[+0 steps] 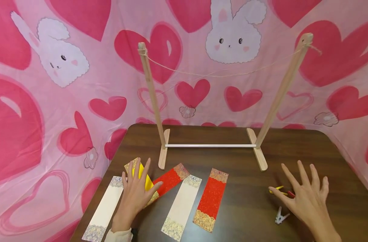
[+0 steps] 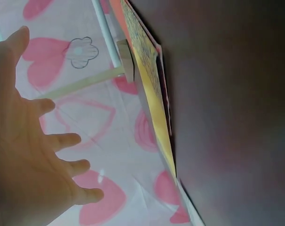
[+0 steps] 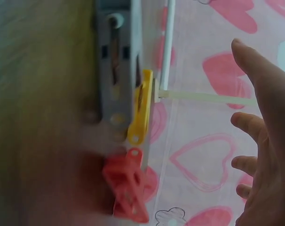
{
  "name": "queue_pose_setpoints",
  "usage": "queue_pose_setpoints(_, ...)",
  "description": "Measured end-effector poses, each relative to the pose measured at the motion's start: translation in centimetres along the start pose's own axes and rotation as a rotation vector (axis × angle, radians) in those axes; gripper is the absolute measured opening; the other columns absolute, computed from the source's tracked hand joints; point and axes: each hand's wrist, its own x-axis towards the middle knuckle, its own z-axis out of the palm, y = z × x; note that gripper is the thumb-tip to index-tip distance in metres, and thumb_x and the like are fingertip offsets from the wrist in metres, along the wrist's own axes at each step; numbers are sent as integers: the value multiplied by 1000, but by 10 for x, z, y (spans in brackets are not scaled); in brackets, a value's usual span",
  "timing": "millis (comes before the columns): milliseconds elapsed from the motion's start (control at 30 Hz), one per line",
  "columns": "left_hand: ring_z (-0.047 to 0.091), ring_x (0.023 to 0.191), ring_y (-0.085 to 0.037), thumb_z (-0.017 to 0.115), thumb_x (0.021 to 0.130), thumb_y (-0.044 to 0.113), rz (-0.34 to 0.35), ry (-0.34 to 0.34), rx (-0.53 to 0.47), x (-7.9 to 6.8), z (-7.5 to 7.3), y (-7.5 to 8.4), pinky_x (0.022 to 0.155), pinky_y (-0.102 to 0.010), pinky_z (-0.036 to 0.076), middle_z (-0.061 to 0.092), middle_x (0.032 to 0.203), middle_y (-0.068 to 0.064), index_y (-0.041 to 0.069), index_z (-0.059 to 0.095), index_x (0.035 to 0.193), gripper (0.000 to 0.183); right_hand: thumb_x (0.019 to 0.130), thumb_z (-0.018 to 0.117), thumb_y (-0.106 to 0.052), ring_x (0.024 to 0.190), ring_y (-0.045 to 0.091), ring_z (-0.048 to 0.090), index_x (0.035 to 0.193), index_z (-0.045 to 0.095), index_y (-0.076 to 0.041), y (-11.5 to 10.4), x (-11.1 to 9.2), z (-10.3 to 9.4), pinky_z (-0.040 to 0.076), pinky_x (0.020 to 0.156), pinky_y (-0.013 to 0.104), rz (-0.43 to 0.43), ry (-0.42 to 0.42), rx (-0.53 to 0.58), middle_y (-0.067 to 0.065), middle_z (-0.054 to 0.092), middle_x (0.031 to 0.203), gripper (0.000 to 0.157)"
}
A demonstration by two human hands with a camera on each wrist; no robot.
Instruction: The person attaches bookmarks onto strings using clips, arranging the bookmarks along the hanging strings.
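My left hand (image 1: pixel 135 193), fingers spread, hovers above a yellow strip (image 1: pixel 147 182) with gold patterned ends. In the left wrist view that hand (image 2: pixel 25 150) holds nothing and stays apart from the strips. Around it lie a white strip (image 1: pixel 103 209) on the left, a red strip (image 1: pixel 169 182) partly under the yellow one, another white strip (image 1: pixel 181 206) and another red strip (image 1: pixel 211 200). My right hand (image 1: pixel 309 198), also spread and holding nothing, is over the right side near a yellow clothespin (image 1: pixel 274 191), a red clothespin (image 3: pixel 126 188) and a white clothespin (image 1: pixel 280 216).
Behind the strips stands a wooden frame (image 1: pixel 152 97) with two posts on feet. A white rod (image 1: pixel 209 146) joins the posts low down, and a sagging string (image 1: pixel 220 75) runs between their tops. A pink heart-and-rabbit cloth (image 1: pixel 111 74) hangs behind the brown table (image 1: pixel 241 188).
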Motion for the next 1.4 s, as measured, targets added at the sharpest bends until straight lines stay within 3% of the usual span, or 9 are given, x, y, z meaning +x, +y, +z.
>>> queue_pose_setpoints(300,5,148,-46,68,81,64,-1,-13,35,-13,-17,-4,105,-78,7,15,163,-17,28,23,159,97,70,77,-65,150,44,-3,156,30,-36,1,-16,-10,-15,107,72,23,13,-17,20,16,163,102)
queue_pose_setpoints(467,4,148,-45,69,79,64,17,12,42,-17,-21,-6,104,-79,9,14,164,-17,27,26,158,98,70,78,-64,150,44,-3,156,31,-35,2,-19,-17,-14,108,72,19,23,-21,19,16,163,102)
queue_pose_setpoints(633,7,147,-46,70,78,65,42,15,58,-21,-22,-3,104,-79,11,14,164,-15,27,27,158,98,71,77,-64,149,46,-3,156,29,-37,3,-25,-21,-14,107,72,37,14,-27,19,14,164,102)
queue_pose_setpoints(867,11,146,-48,65,78,71,26,-30,67,-44,-15,3,103,-78,15,18,163,-17,27,29,157,98,75,75,-62,149,47,-7,157,27,-34,7,-37,-25,-17,106,73,61,-13,-29,20,11,164,99)
queue_pose_setpoints(1000,16,145,-49,64,79,72,25,-40,64,-53,-16,9,103,-76,18,21,162,-16,29,28,158,97,77,75,-61,148,50,-4,156,31,-30,13,-45,-23,-12,105,75,87,-3,-19,23,16,162,95)
queue_pose_setpoints(1133,21,143,-48,63,82,70,30,-100,41,-59,-17,19,104,-76,20,28,159,-18,26,32,157,92,83,72,-56,144,57,3,158,27,-23,20,-57,-22,-2,102,81,118,-32,8,32,21,156,94)
queue_pose_setpoints(1300,31,139,-46,61,88,64,66,-246,-37,-61,-14,43,104,-72,26,38,152,-20,18,44,150,79,96,64,-43,130,70,13,160,13,-12,31,-68,-24,16,85,86,189,-143,77,43,20,149,87)
queue_pose_setpoints(1400,40,130,-41,63,91,56,131,-320,-101,-58,-12,64,102,-64,36,44,146,-20,13,51,144,69,94,67,-22,116,74,25,158,13,-5,39,-74,-23,22,80,84,166,-149,109,50,25,140,85)
